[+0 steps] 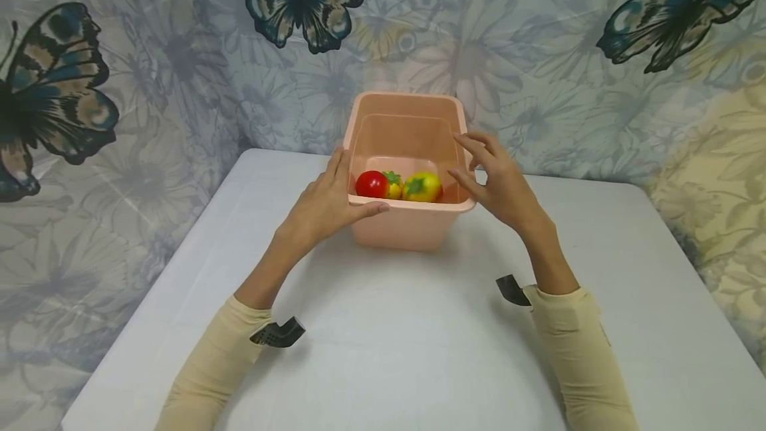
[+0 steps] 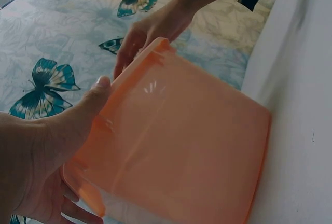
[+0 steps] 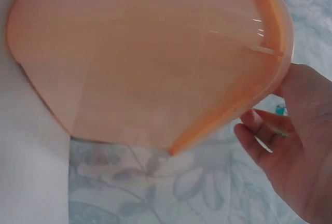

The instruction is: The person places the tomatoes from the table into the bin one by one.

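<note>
A peach plastic bin (image 1: pixel 399 226) stands on the white table. Inside it, near the front wall, lie a round red tomato-like piece (image 1: pixel 372 184), a yellow-green bell pepper (image 1: pixel 421 187) and a small yellow piece with a green top (image 1: pixel 393 186); some red shows behind the pepper. My left hand (image 1: pixel 326 199) rests on the bin's left front corner, its thumb along the front rim and its fingers straight along the side. At the right rim is my right hand (image 1: pixel 501 181), fingers loosely bent, thumb over the edge. In the right wrist view, a gap separates its fingers (image 3: pixel 254 138) from the wall.
The white table (image 1: pixel 383 351) extends around the bin. Behind it hangs a cloth backdrop (image 1: pixel 538 105) printed with butterflies and flowers. Black straps (image 1: pixel 278 333) stick out from both sleeve cuffs.
</note>
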`<state>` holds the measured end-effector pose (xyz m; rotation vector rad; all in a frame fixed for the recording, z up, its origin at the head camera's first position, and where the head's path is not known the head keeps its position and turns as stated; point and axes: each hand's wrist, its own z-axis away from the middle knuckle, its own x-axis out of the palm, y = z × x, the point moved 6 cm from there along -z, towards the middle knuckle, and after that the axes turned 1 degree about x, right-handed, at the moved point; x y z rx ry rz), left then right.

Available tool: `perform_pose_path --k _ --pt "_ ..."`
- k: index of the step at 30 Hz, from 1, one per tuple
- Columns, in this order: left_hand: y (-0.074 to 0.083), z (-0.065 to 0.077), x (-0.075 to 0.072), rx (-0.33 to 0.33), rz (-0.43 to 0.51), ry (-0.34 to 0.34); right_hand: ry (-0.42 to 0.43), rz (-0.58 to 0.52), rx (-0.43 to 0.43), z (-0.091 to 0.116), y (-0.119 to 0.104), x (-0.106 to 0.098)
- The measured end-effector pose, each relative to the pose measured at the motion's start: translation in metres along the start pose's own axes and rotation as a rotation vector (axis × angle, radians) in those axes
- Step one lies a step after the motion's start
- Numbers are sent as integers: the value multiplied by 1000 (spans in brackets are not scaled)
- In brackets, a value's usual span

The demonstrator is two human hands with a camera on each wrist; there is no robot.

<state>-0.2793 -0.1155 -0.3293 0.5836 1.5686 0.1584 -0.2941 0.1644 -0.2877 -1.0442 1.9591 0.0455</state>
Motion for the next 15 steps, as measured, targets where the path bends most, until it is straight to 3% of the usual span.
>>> perform_pose_path --k 10,15 --pt "-5 -1 -2 -18 37 -19 -4 -19 24 0 1 -11" --pt "-14 0 -5 35 230 -44 -82 -13 89 6 7 -17"
